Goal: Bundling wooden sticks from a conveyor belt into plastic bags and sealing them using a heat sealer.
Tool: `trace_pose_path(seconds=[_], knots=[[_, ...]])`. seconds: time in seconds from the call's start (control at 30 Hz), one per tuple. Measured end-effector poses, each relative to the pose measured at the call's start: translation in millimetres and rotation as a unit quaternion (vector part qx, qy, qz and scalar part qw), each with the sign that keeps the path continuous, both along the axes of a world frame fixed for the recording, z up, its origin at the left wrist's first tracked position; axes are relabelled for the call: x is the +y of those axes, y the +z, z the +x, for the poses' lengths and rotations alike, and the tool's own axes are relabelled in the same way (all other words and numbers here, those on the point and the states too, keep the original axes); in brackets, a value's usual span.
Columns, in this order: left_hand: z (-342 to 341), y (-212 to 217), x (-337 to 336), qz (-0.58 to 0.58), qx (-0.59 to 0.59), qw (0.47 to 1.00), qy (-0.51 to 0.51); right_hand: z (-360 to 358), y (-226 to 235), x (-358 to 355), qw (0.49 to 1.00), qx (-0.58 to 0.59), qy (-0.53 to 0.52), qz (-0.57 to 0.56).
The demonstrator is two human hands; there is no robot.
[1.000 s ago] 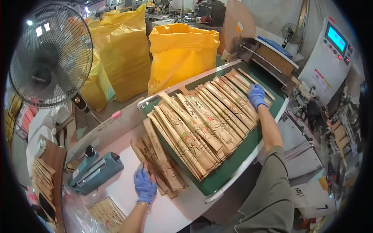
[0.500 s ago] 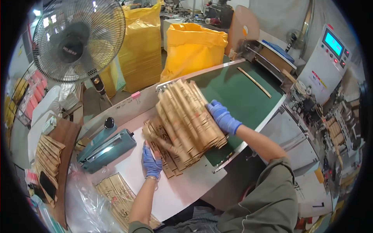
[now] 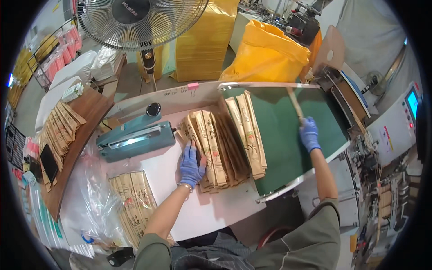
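Note:
My left hand (image 3: pixel 192 167), in a blue glove with bare fingertips, presses flat against the left side of a pile of slim printed brown paper sleeves (image 3: pixel 211 148). Its fingers are stretched out and the thumb stands apart. Further right, my blue-gloved right hand (image 3: pixel 309 135) closes on the near end of a single slim paper sleeve (image 3: pixel 295 105) over the green conveyor belt (image 3: pixel 279 135). That sleeve is slightly blurred. Several more sleeves (image 3: pixel 246 135) lie side by side along the belt's left edge, touching neither hand.
A teal bag sealer (image 3: pixel 135 141) stands left of the pile. Clear plastic bags (image 3: pixel 101 198) and a bagged bundle of sleeves (image 3: pixel 132 200) lie nearer me. On the brown side table (image 3: pixel 85 130) are sleeves and a phone (image 3: pixel 48 161). Behind stand a fan (image 3: pixel 141 22) and a yellow sack (image 3: pixel 270 54).
The big bundle my hands were on now lies partly on the white table, partly on the belt's edge. My right hand has moved right to the single sleeve. The view has shifted.

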State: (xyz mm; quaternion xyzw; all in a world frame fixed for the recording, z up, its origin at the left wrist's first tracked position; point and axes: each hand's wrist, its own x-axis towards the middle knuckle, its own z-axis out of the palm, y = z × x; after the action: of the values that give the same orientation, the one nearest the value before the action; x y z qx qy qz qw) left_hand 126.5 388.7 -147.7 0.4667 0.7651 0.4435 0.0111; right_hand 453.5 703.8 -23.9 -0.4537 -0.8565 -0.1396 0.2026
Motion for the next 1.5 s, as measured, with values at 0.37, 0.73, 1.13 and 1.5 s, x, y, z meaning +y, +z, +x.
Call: trace_pose_path(seconds=[0.37, 0.73, 1.13, 1.5], knots=[[-20.4, 52.8, 29.2, -0.077, -0.329, 0.931, 0.139, -219.8, 3.1, -208.3, 0.958, 0.056, 0.071, -0.274], [-59.4, 32.6, -4.4, 0.044, -0.664, 0.737, -0.114, -251.1, -66.7, -245.6, 0.366, 0.489, 0.099, -0.785], [1.5, 21.2, -40.7, -0.033, -0.378, 0.924, 0.048, -235.1, -95.2, -279.7, 0.791, 0.415, 0.007, -0.448], [-15.3, 132.3, -118.1, 0.166, -0.507, 0.815, -0.227, -218.5, 27.0, -328.0, 0.448, 0.510, 0.295, -0.672]])
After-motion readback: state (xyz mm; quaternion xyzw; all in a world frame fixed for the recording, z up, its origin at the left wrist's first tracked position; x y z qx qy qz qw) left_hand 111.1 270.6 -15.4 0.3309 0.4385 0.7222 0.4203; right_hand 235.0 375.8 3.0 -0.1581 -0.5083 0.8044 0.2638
